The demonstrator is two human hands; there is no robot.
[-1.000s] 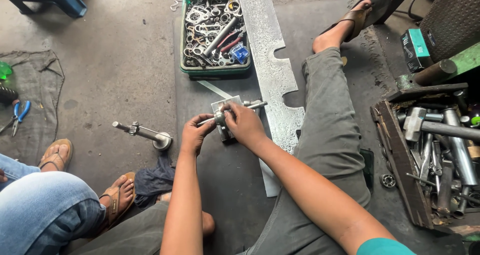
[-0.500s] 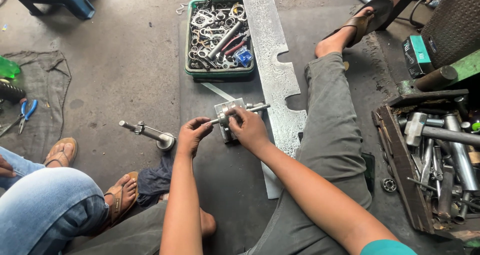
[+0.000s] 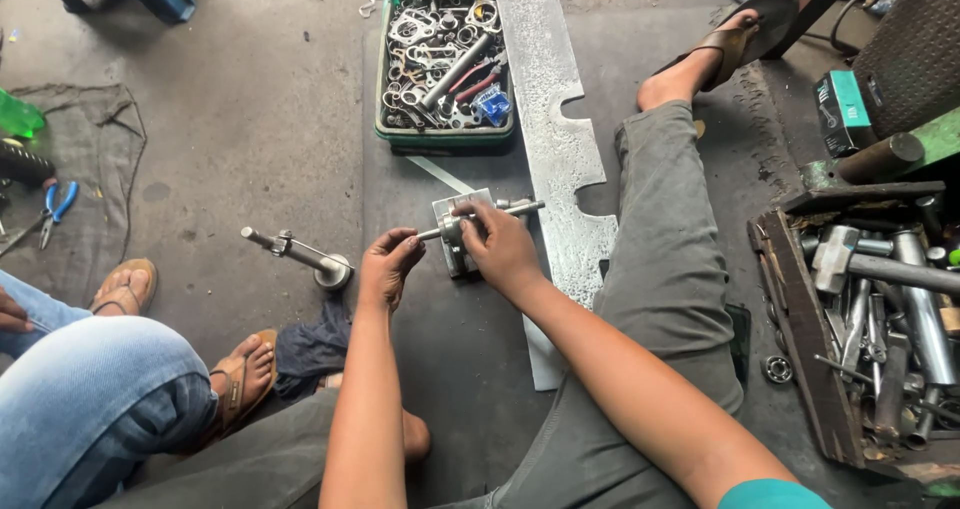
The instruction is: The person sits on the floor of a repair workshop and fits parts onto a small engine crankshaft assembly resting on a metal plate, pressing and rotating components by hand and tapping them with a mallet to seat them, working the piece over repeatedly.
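Note:
I sit on a dark floor mat with my right leg stretched out. My left hand [image 3: 388, 263] pinches the near end of a thin metal rod [image 3: 520, 208] that runs through a small grey metal block [image 3: 457, 231]. My right hand [image 3: 500, 249] is closed over the block and the rod's middle, holding them just above the mat. The rod's far end sticks out to the right, past my right hand.
A green tray of spanners and rings [image 3: 442, 69] sits ahead, beside a long notched steel plate [image 3: 553, 119]. A metal shaft with a round base [image 3: 300, 256] lies left. A wooden box of hammers and pipes [image 3: 872, 319] stands right. Another person's jeans-clad leg [image 3: 90, 399] and sandalled feet are at lower left, blue pliers [image 3: 52, 212] beyond.
The view has shifted slightly. Both hands stay on the rod and block, and my left fingers have moved along the rod's near end.

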